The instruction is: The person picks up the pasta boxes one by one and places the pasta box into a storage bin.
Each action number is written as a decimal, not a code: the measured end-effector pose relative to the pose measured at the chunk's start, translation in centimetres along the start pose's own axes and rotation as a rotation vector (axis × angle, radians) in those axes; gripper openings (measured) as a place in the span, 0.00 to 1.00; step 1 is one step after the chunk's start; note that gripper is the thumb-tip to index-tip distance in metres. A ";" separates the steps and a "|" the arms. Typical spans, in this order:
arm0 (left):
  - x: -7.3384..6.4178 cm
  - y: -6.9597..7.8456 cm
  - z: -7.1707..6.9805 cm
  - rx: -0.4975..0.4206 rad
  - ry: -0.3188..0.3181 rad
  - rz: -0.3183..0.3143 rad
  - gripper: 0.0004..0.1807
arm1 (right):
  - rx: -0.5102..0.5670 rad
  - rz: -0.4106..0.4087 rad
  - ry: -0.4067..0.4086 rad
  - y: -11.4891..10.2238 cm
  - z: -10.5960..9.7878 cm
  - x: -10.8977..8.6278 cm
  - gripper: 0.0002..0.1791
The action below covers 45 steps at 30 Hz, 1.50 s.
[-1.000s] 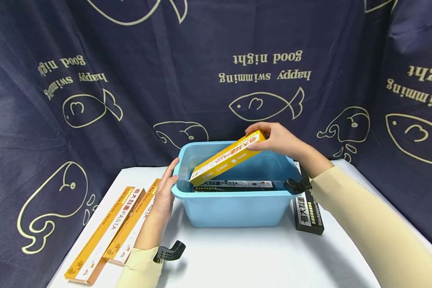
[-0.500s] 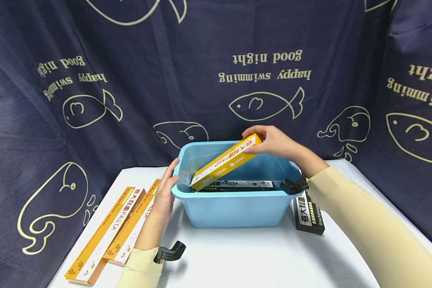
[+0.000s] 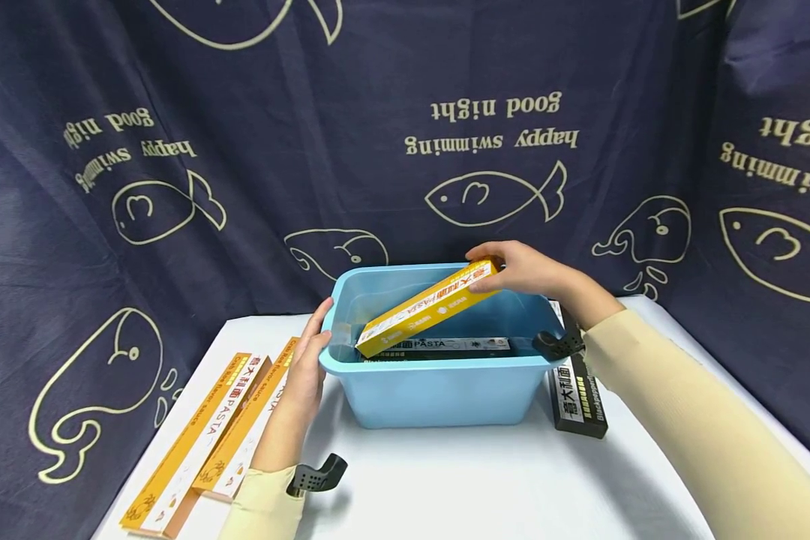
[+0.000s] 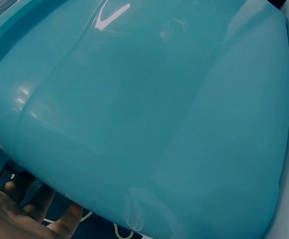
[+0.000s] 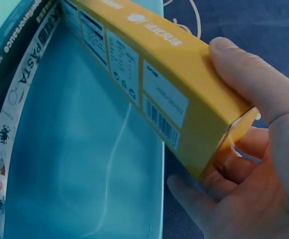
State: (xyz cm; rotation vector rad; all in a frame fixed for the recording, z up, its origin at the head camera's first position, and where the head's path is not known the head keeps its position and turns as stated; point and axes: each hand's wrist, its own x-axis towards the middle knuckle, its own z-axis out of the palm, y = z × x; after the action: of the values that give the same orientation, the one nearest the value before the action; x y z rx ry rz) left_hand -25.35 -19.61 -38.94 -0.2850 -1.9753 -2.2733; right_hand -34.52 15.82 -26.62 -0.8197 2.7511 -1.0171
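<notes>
My right hand (image 3: 523, 268) grips the upper end of a yellow pasta box (image 5: 149, 59), thumb on one face and fingers around the other side. The box slants down to the left, its lower end inside a blue plastic bin (image 3: 439, 394). Along the bin's near inner wall lies a black-and-white pasta box (image 3: 445, 345), partly under the yellow one. At the bin's left end my left hand (image 3: 304, 371) touches the outside just at the rim. In the left wrist view its fingers (image 4: 67, 221) are loosely bent against the wall's edge.
Two orange crab roe pasta boxes (image 3: 192, 442) lie on the white table (image 3: 432, 487) left of the bin. A black pasta box (image 3: 578, 401) lies to its right, partly behind my right arm. Dark blue fish-patterned cloth (image 3: 378, 90) hangs behind.
The yellow box's upper end shifts slightly left, then back right and a little lower, along with my right hand. Its lower end stays in the bin's left part. My left hand stays put.
</notes>
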 end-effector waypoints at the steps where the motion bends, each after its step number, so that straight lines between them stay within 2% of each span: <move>1: 0.0 0.0 0.0 0.001 0.001 -0.001 0.31 | -0.002 0.002 -0.003 0.1 0.0 0.0 0.37; 11: 0.0 0.0 -0.1 0.012 0.009 0.001 0.32 | -0.054 0.019 -0.011 0.6 -0.3 0.2 0.37; 18: 0.0 -0.1 -0.1 0.021 0.010 -0.001 0.32 | -0.106 0.034 0.056 1.3 -0.9 -0.1 0.28; 23: -0.1 0.1 0.0 0.028 0.011 -0.002 0.31 | -0.037 0.032 0.105 1.3 -1.3 -0.7 0.23; 30: -0.1 0.0 -0.1 0.034 -0.005 0.001 0.31 | 0.021 0.010 0.165 0.6 -1.5 -1.9 0.21; 35: -0.1 0.1 -0.1 0.042 -0.010 0.002 0.31 | 0.028 0.010 0.231 0.3 -1.8 -2.7 0.21; 45: -0.2 0.1 -0.1 0.029 -0.005 -0.006 0.31 | 0.051 0.062 0.419 0.6 -2.0 -5.4 0.22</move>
State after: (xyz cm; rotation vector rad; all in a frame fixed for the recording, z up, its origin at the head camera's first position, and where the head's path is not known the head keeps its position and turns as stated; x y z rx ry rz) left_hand -25.15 -19.76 -38.94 -0.2827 -2.0125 -2.2479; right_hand -30.78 20.13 -26.01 -0.5613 3.0456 -1.3768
